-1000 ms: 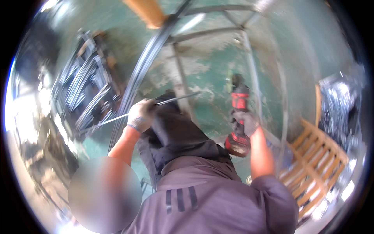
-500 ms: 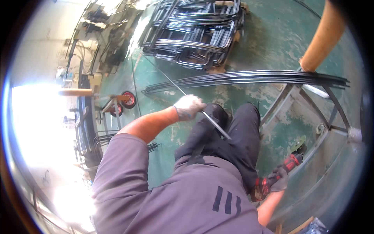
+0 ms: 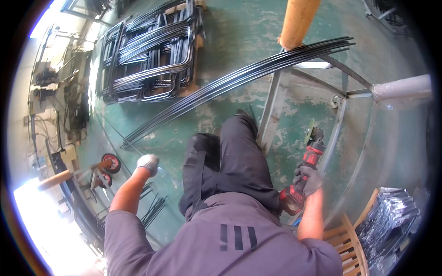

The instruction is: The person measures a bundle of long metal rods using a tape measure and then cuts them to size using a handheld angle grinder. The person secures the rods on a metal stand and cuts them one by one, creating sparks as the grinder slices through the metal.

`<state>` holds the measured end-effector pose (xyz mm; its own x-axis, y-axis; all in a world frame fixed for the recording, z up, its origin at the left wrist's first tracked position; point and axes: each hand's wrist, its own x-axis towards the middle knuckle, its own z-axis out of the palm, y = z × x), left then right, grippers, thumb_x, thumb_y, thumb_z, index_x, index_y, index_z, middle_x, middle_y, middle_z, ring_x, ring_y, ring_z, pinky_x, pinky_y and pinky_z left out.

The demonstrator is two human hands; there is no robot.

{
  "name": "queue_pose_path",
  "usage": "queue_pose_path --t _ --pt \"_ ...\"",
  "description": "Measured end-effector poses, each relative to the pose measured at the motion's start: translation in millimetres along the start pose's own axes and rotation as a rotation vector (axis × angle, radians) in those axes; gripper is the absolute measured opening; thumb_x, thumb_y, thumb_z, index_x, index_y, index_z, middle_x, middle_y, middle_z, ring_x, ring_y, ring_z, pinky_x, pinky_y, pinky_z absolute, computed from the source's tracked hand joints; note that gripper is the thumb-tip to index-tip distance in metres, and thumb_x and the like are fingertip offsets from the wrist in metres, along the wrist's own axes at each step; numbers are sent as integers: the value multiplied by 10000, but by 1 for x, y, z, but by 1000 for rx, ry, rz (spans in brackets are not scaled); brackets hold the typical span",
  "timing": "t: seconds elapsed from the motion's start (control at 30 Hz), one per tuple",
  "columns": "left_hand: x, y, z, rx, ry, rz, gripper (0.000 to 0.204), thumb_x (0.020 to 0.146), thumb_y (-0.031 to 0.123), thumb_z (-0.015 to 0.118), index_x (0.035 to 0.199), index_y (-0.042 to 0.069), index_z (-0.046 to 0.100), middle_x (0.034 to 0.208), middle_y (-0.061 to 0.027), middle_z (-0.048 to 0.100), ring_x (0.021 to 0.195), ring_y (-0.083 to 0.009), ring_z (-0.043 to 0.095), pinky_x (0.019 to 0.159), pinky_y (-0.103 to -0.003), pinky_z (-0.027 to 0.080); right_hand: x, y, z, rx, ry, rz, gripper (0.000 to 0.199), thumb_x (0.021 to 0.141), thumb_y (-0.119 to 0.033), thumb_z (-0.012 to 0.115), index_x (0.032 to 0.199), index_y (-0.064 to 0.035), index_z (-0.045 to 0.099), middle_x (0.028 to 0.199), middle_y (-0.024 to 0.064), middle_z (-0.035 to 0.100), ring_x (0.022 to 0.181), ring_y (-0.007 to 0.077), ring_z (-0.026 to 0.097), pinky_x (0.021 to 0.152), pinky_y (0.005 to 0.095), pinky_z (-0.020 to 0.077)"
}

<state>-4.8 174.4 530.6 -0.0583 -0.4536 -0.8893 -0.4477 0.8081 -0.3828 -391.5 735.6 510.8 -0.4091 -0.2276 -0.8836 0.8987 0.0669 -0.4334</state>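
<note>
My left hand [image 3: 148,164], in a white glove, is closed around a thin metal rod [image 3: 120,136], held low to my left. The rod slants up and left from the fist; its other end is faint and blurred. In a dark grey glove, my right hand [image 3: 309,178] grips a red and black cordless angle grinder [image 3: 312,157] at my right side. Its greenish disc [image 3: 310,130] points away from me. Ahead, a bundle of long dark metal rods [image 3: 221,88] slopes across a metal stand [image 3: 272,103], its left ends near the floor close to my left hand.
A stack of bent metal frames [image 3: 152,60] lies at the far left. The stand has an orange padded post [image 3: 297,23] and a plastic-wrapped arm [image 3: 400,87]. Red-wheeled cart [image 3: 110,163] and loose dark rods [image 3: 154,211] are at left; a wooden slatted rack [image 3: 347,244] is near right.
My left hand has moved left and down with the rod, away from my legs. My right hand has risen slightly with the grinder. The view has turned to the right.
</note>
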Motion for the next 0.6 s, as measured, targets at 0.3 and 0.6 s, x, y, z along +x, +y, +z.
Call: queue_pose_path --t 0.3,0.6 --pt "83 238 -245 -401 1022 409 141 984 194 690 1061 86 738 1087 -192 764 1068 -417 745 915 -545 607 -7 -6 7 49 77 33 185 955 -49 673 1138 -46 700 876 102 684 650 187 640 605 342 575" --pt "141 289 -306 -209 1036 412 244 1040 197 590 1137 38 747 1147 -240 775 1086 -418 773 918 -531 642 -30 -16 -2 134 188 -5 178 917 -54 700 1094 -36 694 832 104 699 610 204 665 550 374 563"
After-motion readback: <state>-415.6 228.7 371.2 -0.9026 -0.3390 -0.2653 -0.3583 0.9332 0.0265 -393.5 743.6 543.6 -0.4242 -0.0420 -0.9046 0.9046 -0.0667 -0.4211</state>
